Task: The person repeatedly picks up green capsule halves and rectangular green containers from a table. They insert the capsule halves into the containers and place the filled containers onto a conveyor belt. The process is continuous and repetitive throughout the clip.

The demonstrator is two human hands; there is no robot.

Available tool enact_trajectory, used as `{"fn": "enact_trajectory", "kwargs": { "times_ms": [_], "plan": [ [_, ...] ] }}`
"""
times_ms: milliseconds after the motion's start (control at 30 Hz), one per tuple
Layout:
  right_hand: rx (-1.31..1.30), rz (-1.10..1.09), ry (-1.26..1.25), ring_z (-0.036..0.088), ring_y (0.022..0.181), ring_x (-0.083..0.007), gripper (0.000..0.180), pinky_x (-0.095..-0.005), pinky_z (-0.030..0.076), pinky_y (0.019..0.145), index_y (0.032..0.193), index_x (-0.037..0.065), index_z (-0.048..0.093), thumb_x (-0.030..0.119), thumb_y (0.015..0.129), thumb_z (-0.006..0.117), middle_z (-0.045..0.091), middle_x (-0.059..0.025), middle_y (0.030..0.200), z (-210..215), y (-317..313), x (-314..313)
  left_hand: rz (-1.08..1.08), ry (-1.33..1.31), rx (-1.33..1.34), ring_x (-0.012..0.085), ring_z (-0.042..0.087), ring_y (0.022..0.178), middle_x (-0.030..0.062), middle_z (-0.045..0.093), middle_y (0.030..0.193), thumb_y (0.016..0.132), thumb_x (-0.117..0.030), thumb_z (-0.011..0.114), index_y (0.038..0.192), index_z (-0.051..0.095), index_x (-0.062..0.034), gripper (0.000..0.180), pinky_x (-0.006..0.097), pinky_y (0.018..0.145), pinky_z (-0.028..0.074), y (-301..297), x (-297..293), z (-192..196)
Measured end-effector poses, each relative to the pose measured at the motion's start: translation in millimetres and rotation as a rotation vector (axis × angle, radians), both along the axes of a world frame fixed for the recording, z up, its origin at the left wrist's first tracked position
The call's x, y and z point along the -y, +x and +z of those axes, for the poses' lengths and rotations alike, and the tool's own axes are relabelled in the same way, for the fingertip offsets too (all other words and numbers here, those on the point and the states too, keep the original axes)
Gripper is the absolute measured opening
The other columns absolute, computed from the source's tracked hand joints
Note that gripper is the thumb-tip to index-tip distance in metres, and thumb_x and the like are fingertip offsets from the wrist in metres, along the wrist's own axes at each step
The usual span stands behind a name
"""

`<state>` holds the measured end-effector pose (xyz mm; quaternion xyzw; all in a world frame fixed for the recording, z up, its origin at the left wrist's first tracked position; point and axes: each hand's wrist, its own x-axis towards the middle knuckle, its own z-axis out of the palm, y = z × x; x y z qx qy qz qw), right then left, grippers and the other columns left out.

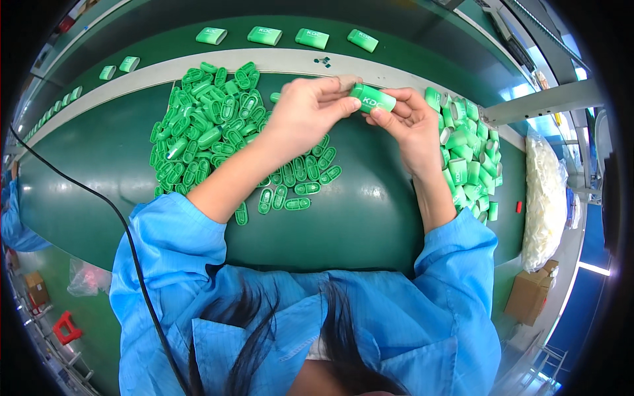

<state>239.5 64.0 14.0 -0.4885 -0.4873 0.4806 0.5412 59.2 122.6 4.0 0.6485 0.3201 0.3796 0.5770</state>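
Above the green work surface (317,224), a small green shell (376,99) with white print is held up between my two hands. My left hand (310,109) pinches its left end between thumb and fingers. Thumb and fingers of my right hand (413,125) close on the right end. Whether a second part sits inside the shell is hidden by the fingers. A heap of green oval caps (205,122) lies beneath and left of my left forearm, with several spread singly at its near edge. Right of my right hand is a heap of similar green shells (472,168).
Beyond a pale rail (284,61), several green shells (264,35) stand in a row on a far green belt. Small dark pieces (322,63) lie on the rail. A black cable (125,224) crosses at left. At right are a metal arm (541,102) and a stuffed plastic bag (545,204).
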Motion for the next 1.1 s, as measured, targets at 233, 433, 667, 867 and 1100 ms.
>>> {"fn": "enact_trajectory", "kwargs": {
  "times_ms": [233, 433, 667, 867, 1100],
  "plan": [
    [0.231, -0.118, 0.106, 0.064, 0.081, -0.0142, 0.027, -0.0254, 0.053, 0.075, 0.104, -0.005, 0.056, -0.003, 0.08, 0.067, 0.066, -0.0133, 0.093, 4.7, -17.7, 11.2, 0.271, 0.582, -0.244, 0.0386, 0.06, 0.064, 0.0217, 0.06, 0.073, 0.086, -0.001, 0.052, 0.113, 0.051, 0.0015, 0.027, 0.041, 0.055, 0.046, 10.9, 31.7, 1.2],
    [0.214, -0.072, 0.109, 0.063, 0.078, -0.0128, 0.025, -0.0248, 0.052, 0.073, 0.102, -0.006, 0.056, 0.0, 0.08, 0.066, 0.066, -0.0101, 0.09, 2.0, -10.6, -4.7, 0.16, 0.439, -0.254, 0.04, 0.061, 0.072, 0.0227, 0.062, 0.083, 0.084, -0.003, 0.055, 0.121, 0.047, 0.0003, 0.038, 0.044, 0.065, 0.049, 6.3, 17.3, -2.3],
    [0.336, -0.146, -0.2, 0.063, 0.081, -0.0126, 0.032, -0.0224, 0.05, 0.077, 0.107, -0.006, 0.055, 0.012, 0.084, 0.066, 0.063, -0.0066, 0.092, 4.6, 50.6, -109.0, 0.137, 0.734, -0.82, 0.0347, 0.058, 0.098, 0.0165, 0.06, 0.107, 0.075, -0.003, 0.063, 0.109, 0.061, -0.0039, 0.034, 0.04, 0.086, 0.047, -39.7, -22.3, 26.5],
    [0.636, -0.224, -0.231, 0.063, 0.082, -0.015, 0.04, -0.0256, 0.052, 0.076, 0.114, -0.005, 0.055, 0.014, 0.081, 0.069, 0.061, -0.0083, 0.101, 6.8, 79.4, -120.6, 0.07, 0.615, -0.958, 0.0326, 0.06, 0.092, 0.0154, 0.065, 0.093, 0.074, -0.007, 0.066, 0.095, 0.067, -0.0018, 0.022, 0.042, 0.083, 0.047, -47.0, -25.2, 20.3],
    [1.49, 0.112, 0.315, 0.06, 0.082, -0.0293, 0.027, -0.0374, 0.048, 0.08, 0.095, 0.002, 0.063, 0.013, 0.072, 0.07, 0.062, -0.0092, 0.079, 29.1, 97.4, -24.4, 0.05, 0.499, -0.659, 0.0265, 0.066, 0.082, 0.0146, 0.066, 0.095, 0.079, -0.009, 0.066, 0.105, 0.063, 0.0008, 0.028, 0.034, 0.075, 0.052, -21.6, -16.7, 16.2]
  ]
}}
